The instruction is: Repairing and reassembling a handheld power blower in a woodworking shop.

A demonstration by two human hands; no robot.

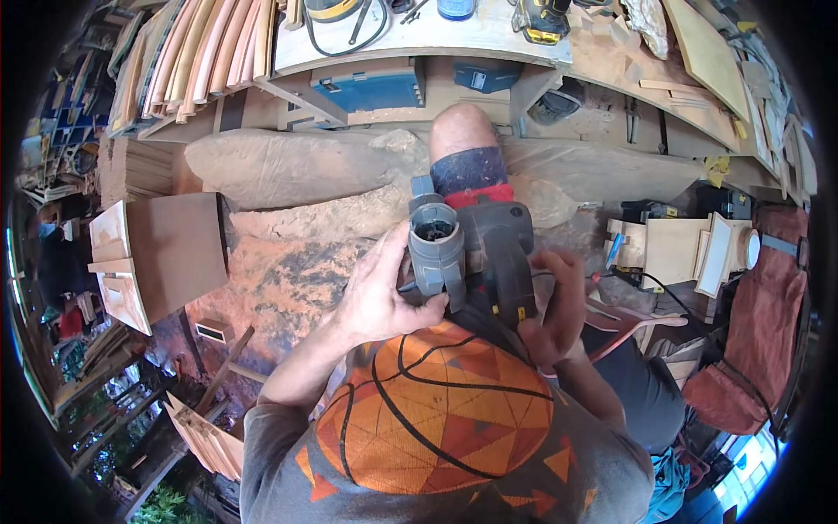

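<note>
A dark grey power tool point(499, 249) is held in front of my chest, above my bent leg. It looks like a planer or sander, but its exact kind is unclear. On its left side, a lighter grey round housing point(437, 259) has an open top with dark parts inside. My left hand point(381, 293) grips this housing from the left, thumb across its lower edge. Against the right side of the dark body, my right hand point(559, 306) has its fingers curled and its thumb near a small yellow mark. The tool's underside is hidden.
Ahead is a workbench point(419, 37) bearing a yellow-and-black drill point(541, 22). Stacked timber strips point(205, 52) lie at its left. Blue cases point(367, 85) sit beneath. A wooden box point(170, 258) stands left, and a small wooden stand point(668, 249) right. A black cable point(650, 278) runs at right.
</note>
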